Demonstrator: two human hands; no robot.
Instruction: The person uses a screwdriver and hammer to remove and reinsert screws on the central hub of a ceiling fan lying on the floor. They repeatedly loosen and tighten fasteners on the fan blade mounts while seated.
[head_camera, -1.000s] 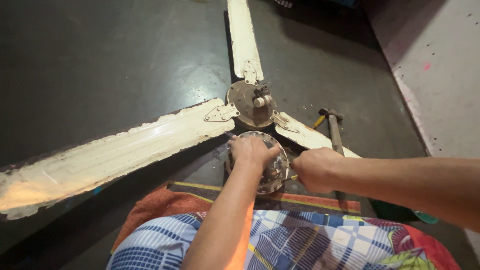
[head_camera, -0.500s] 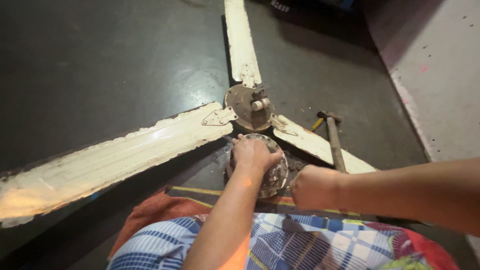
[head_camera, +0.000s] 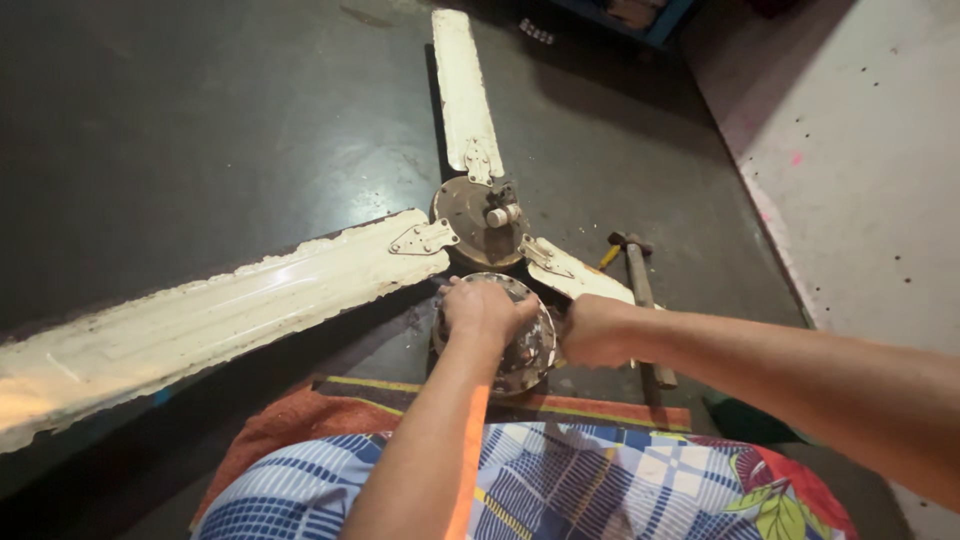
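Now, with your left hand (head_camera: 482, 308) clamped over the round metal motor housing (head_camera: 515, 345) on the dark floor (head_camera: 200, 150) below the fan hub (head_camera: 480, 220), keep it flat while your right hand (head_camera: 592, 330) grips its edge, though what those fingers hold is hidden.

A hammer (head_camera: 640, 300) with a wooden handle lies on the dark floor (head_camera: 200, 130), its head pointing away, just beside one cream fan blade. An orange towel (head_camera: 275, 435) with a striped edge is spread on the floor under the checked blue cloth (head_camera: 560, 480). A pale wall (head_camera: 870, 170) with small specks rises on the right. A blue object (head_camera: 650, 20) sits at the far edge.
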